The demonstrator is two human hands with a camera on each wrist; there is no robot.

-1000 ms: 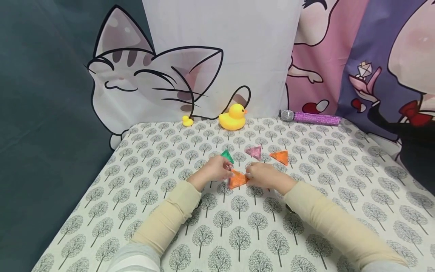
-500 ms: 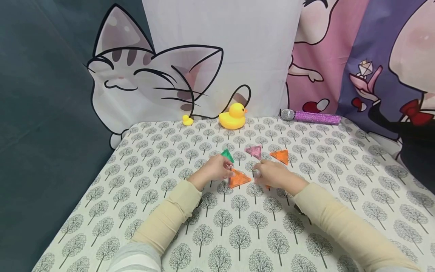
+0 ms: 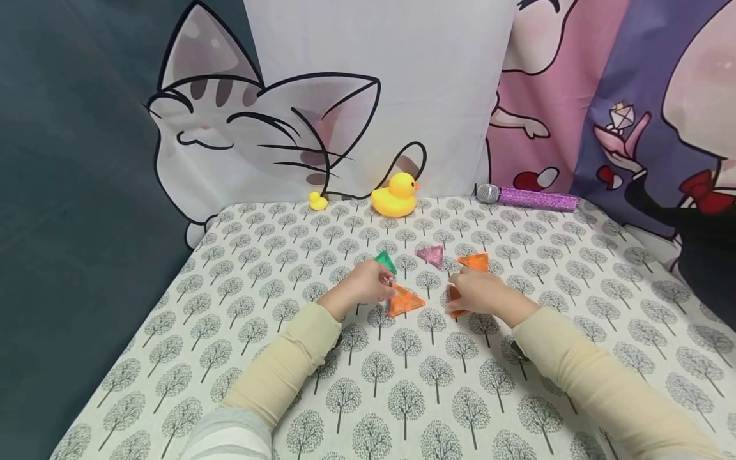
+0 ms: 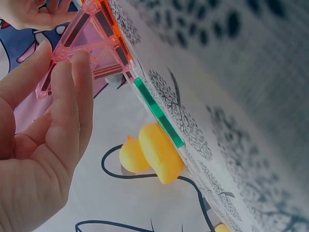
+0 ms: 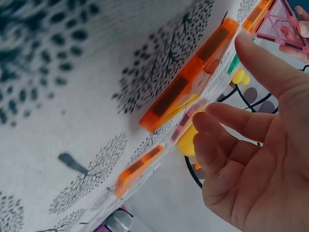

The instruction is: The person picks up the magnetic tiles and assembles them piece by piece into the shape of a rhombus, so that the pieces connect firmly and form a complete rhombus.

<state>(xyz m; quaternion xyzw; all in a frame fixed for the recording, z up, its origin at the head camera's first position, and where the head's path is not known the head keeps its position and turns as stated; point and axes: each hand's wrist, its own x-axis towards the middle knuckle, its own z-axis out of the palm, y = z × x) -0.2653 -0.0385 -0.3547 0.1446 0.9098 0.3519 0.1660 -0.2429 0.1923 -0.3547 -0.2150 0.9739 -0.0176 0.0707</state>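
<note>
My left hand [image 3: 368, 283] pinches the upper part of upright pink see-through triangular tiles [image 4: 91, 48] between thumb and fingers. They stand over an orange triangular tile [image 3: 405, 301] lying on the cloth. Seen from above, the pink tiles are hardly visible. My right hand [image 3: 477, 291] hovers low over a second orange triangular tile [image 5: 190, 75] and partly hides it in the head view. In the right wrist view its thumb and fingers are spread apart around that flat tile; whether they touch it, I cannot tell.
A green triangle [image 3: 386, 261], a pink triangle [image 3: 432, 255] and another orange triangle [image 3: 476, 262] lie just behind the hands. A small duck [image 3: 317, 201], a larger duck [image 3: 395, 197] and a purple microphone [image 3: 535, 199] sit along the tree-print table's back edge, before a cartoon curtain.
My right hand has moved away from the left one to the right, over the second orange tile. The left hand stays in place at the pink tiles.
</note>
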